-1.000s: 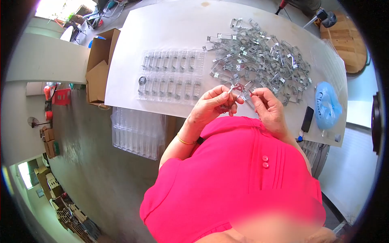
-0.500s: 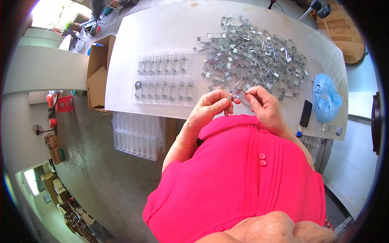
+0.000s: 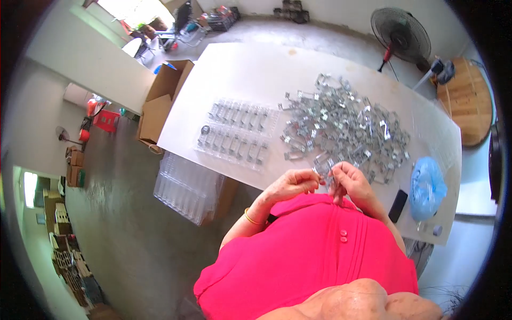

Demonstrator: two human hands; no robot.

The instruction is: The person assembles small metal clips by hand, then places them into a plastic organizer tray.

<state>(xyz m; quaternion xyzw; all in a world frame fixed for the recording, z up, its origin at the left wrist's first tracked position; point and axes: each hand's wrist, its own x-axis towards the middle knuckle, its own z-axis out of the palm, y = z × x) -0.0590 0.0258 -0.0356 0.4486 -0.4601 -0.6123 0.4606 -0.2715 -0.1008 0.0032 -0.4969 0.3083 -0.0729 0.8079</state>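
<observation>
Both of my hands meet in front of my chest at the table's near edge. My left hand [image 3: 296,184] has its fingers bent in a pinch at a small metal part, partly hidden. Opposite it, my right hand [image 3: 349,181] is closed on a small metal bracket [image 3: 324,165] between thumb and fingers. Just beyond the hands lies a large heap of metal brackets [image 3: 341,117]. To the left, a clear plastic tray [image 3: 234,128] holds two rows of similar brackets, with a dark round object [image 3: 205,129] on it.
On the white table [image 3: 240,64] are a blue plastic bag [image 3: 426,186], a black phone [image 3: 398,206] and a clear bottle at the right. Stacked clear trays [image 3: 186,186] sit below the left edge, beside an open cardboard box [image 3: 160,101]. A fan [image 3: 400,37] stands beyond.
The camera view has tilted up and turned, so the table appears lower. My hands remain together, with my right fingers now pointing more downward around the metal part.
</observation>
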